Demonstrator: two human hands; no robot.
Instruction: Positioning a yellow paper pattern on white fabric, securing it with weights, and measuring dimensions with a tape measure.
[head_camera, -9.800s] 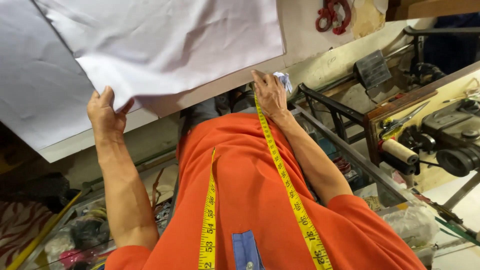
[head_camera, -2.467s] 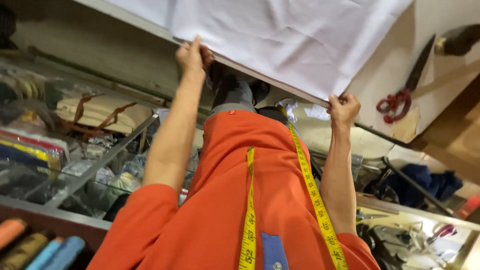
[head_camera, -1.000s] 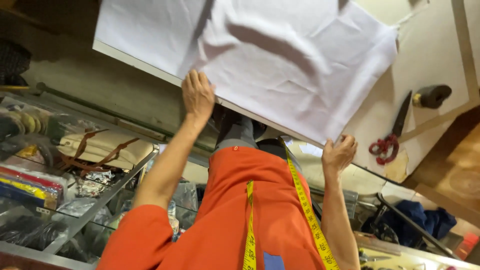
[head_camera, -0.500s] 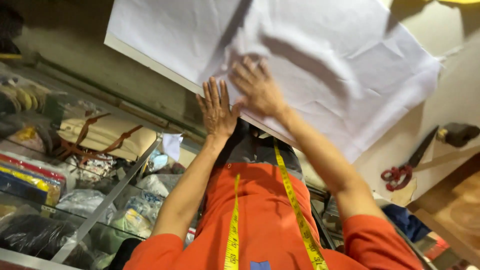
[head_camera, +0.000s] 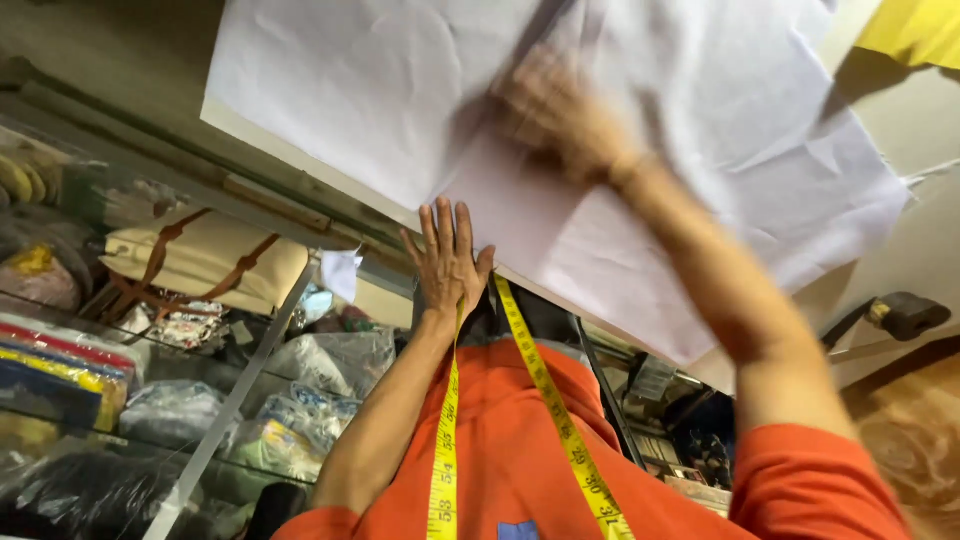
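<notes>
Sliding out from the near edge, the right hand (head_camera: 550, 105) now sweeps, blurred, open-palmed across the white fabric (head_camera: 380, 110). The left hand (head_camera: 447, 262) stays flat, fingers spread, pinning its edge, grasping nothing.

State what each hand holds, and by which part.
Neither hand grips anything. The left hand lies flat at the near edge of the wrinkled white fabric sheet; the blurred right hand presses on its middle.

Left hand (head_camera: 447, 258) flat, fingers spread; right hand (head_camera: 552, 112) blurred, outstretched.
</notes>
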